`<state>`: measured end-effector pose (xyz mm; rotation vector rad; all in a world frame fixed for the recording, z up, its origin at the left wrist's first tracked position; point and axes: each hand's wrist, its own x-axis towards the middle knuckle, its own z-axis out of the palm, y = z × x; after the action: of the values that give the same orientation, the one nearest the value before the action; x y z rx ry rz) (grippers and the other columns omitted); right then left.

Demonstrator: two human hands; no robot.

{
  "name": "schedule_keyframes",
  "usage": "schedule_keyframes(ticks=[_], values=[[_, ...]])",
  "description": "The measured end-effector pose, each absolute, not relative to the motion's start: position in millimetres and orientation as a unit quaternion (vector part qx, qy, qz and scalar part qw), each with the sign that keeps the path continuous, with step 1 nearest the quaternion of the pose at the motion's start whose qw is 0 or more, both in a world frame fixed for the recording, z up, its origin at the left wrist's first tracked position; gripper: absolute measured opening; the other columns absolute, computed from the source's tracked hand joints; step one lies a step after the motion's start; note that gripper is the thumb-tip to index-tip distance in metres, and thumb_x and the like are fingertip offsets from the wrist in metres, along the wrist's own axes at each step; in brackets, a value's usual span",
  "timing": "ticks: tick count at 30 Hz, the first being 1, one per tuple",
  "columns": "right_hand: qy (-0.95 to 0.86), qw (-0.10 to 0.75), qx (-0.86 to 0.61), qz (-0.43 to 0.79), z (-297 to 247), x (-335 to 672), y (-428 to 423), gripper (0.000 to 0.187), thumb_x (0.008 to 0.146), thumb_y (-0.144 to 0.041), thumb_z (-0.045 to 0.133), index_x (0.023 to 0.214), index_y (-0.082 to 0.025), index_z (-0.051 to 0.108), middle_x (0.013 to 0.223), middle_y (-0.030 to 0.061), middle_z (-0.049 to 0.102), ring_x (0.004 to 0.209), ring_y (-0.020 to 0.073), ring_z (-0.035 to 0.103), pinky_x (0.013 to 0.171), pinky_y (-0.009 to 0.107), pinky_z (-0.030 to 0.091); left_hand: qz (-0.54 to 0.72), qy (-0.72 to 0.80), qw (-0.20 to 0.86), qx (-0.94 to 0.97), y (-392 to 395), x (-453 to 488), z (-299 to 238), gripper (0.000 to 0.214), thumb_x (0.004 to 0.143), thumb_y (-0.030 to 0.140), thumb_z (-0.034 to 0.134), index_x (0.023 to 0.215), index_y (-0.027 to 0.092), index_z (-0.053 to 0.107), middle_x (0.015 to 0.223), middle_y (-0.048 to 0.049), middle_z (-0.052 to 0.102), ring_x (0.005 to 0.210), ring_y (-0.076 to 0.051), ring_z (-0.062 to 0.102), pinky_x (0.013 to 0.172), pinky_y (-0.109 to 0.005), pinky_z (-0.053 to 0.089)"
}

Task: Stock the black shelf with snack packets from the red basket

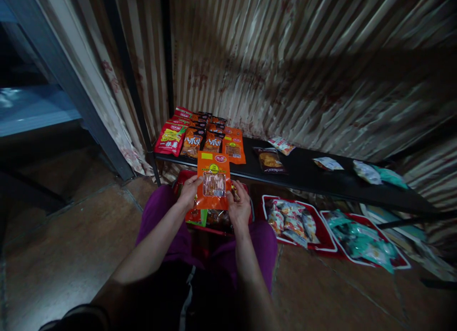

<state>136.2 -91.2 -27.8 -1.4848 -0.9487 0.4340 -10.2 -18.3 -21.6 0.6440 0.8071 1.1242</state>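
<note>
An orange snack packet (213, 159) with a clear window is held upright between both hands. My left hand (188, 193) grips its left edge, and my right hand (239, 203) grips its lower right edge. Just below is a red basket (178, 176) with more packets inside, partly hidden by the held packet. On the black shelf (300, 174) ahead stand rows of packets: red ones (170, 139) at the left, dark-and-orange ones (192, 143) in the middle. A similar orange packet (233, 147) stands at the right end of these rows.
A brown packet (269, 159) and several others lie along the shelf to the right. Two more baskets stand on the floor, one with white-and-orange packets (293, 221), one with teal packets (367, 243). A dark shelf post (134, 78) rises at left before a striped curtain (228, 59).
</note>
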Motion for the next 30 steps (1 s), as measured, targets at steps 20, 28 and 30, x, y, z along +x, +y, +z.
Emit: schedule_keyframes(ticks=[20,28,30], values=[[-0.468,0.557,-0.664,0.173,-25.3,123.3,-93.4,0.039,0.079,-0.043,0.058,0.11,-0.023,0.067,0.126,0.0082,0.061,0.125,0.0241,0.048,0.109,0.042,0.03,0.511,0.354,0.718,0.314,-26.1,-3.2,-18.9,0.037,0.058,0.043,0.078,0.081,0.017,0.068,0.082,-0.0049,0.071,0.083,-0.022,0.065,0.078,-0.032,0.049],[-0.374,0.634,-0.623,0.263,-30.6,125.3,-91.4,0.049,0.069,-0.039,0.069,0.115,-0.022,0.063,0.118,0.006,0.066,0.112,0.0229,0.058,0.104,0.04,0.038,0.502,0.357,0.732,0.29,-27.8,-5.6,-19.0,0.036,0.057,0.041,0.079,0.081,0.018,0.067,0.077,-0.0041,0.071,0.076,-0.021,0.066,0.073,-0.033,0.05],[-0.325,0.659,-0.598,0.321,-28.5,123.5,-92.0,0.06,0.067,-0.038,0.071,0.123,-0.023,0.057,0.112,0.0055,0.069,0.102,0.0221,0.063,0.095,0.039,0.046,0.5,0.361,0.734,0.285,-26.7,-6.3,-20.0,0.034,0.058,0.04,0.078,0.081,0.018,0.067,0.076,-0.0036,0.071,0.072,-0.021,0.066,0.07,-0.032,0.05]])
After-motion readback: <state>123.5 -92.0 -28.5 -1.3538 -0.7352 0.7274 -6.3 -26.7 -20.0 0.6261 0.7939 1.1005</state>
